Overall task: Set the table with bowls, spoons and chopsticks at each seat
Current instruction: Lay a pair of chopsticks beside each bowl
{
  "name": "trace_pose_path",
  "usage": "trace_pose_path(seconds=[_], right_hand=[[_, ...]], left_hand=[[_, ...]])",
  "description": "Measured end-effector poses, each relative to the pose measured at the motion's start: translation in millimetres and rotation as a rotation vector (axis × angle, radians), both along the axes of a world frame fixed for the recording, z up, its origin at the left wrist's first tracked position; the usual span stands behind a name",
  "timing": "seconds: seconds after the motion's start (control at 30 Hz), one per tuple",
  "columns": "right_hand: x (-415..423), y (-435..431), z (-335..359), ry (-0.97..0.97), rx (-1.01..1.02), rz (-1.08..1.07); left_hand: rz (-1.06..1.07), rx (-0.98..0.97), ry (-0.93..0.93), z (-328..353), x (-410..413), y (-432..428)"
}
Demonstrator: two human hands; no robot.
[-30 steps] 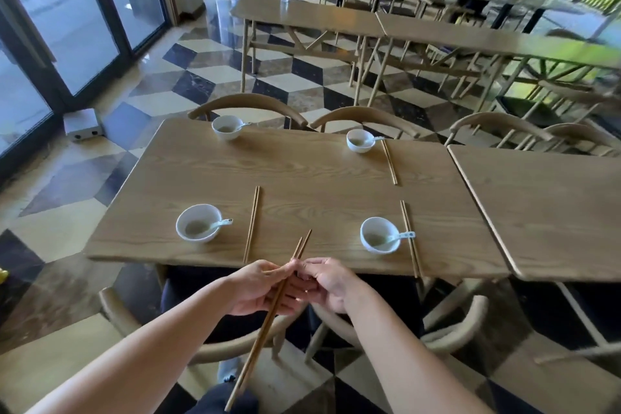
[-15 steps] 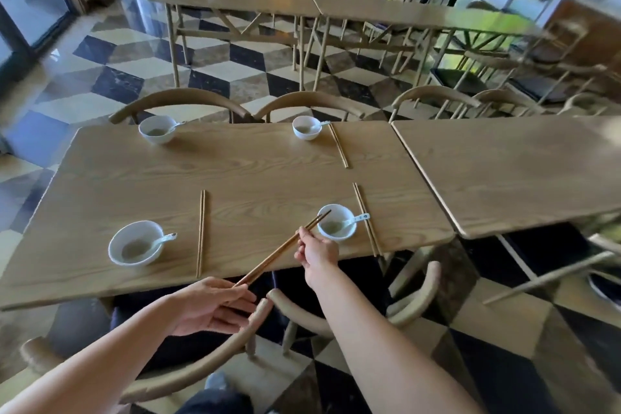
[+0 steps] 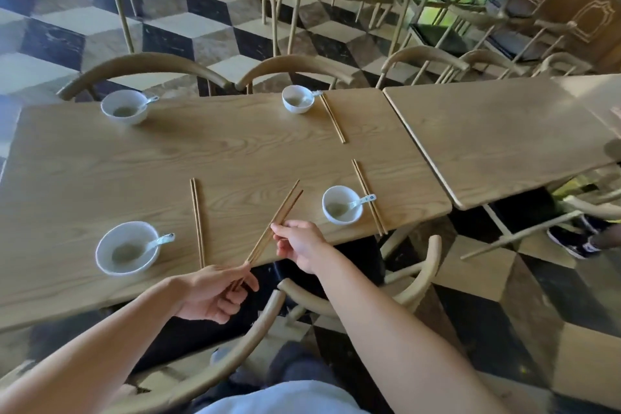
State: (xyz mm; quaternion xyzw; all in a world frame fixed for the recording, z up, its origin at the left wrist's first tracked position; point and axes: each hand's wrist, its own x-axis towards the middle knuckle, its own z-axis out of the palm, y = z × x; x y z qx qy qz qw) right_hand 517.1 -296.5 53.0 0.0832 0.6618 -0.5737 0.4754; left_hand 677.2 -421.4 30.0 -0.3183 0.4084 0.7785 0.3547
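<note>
Over table point(image 3: 100, 178) edge — L hand point(image 3: 215, 292), R hand point(image 3: 299, 242) each pinch same chopstick pair point(image 3: 284, 210), fingers curled.

No legible text anywhere, apparently.

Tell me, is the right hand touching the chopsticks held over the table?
Touching. The head view shows the right hand pinching the held chopsticks near their middle with its fingertips; the left hand holds their lower end.
</note>
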Motion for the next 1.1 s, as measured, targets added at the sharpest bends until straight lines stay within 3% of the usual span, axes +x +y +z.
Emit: trace_pose_path(seconds=[0.17, 0.4, 0.6, 0.87, 1.1], right_hand=[[11.9, -21.4, -8.4, -0.033, 0.042, 0.108], [-3.6, -49.0, -17.7, -0.051, 0.045, 0.115], [-31.3, -59.3, -33.0, -0.073, 0.049, 0.141], [-84.4, -62.7, -53.6, -0.078, 0.072, 0.154], [-128.0, -72.6, -61.3, 0.003, 0.087, 0.221]], left_hand=[[-0.036, 0.127, -0.002, -2.7, 10.1, -10.3], [0.247, 0.060, 0.014, -12.5, 11.3, -29.0], [0.189, 0.011, -0.012, -19.1, -7.4, -41.1], [0.102, -0.244, -0.041, -29.6, -77.0, -38.1], [0.180, -0.192, -0.041, -40.2, -131.6, -28.6]])
